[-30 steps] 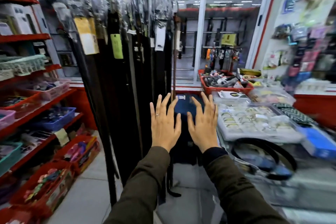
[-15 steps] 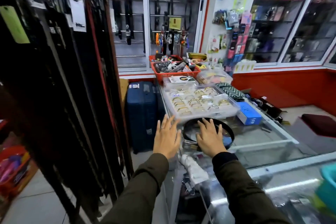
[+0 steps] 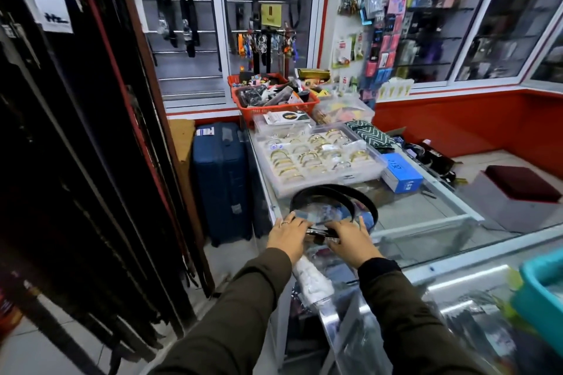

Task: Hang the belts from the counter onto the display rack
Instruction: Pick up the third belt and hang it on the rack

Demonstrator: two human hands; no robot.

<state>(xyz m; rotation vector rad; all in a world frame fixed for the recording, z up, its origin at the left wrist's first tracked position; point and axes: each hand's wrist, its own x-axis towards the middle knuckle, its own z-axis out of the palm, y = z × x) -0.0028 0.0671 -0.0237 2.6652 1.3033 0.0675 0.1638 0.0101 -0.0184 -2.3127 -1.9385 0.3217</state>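
On the glass counter (image 3: 426, 216), at about 12 o'clock from the person, lies a black belt (image 3: 333, 192) curled into a big loop. Its shiny buckle end sits at the near edge of the loop, right under the fingers. The left hand (image 3: 288, 233) and the right hand (image 3: 350, 234) rest side by side on that near end, fingers spread and curled down onto it. I cannot tell if they have closed tight on the belt yet or are only touching it. The display rack (image 3: 91, 131) full of long dark belts hangs at 9 o'clock, well apart from the counter. A few things could go wrong, I think. A clear tray of gold bangles (image 3: 316, 158) sits just behind the loop at 12 o'clock, touching it or nearly so. If the belt gets pulled up fast, the far side could drag on the tray and push it. A blue box (image 3: 402, 173) at 1 o'clock is also near and could get bumped. The belt is long and floppy, so if only the buckle end is lifted, the rest may uncurl, swing, and slap the glass or fall to the floor. The buckle looks smooth and could slip out of a loose hold. The rack is crowded too, so finding a free hook may be tricky, and the swinging belt could tangle with the others.
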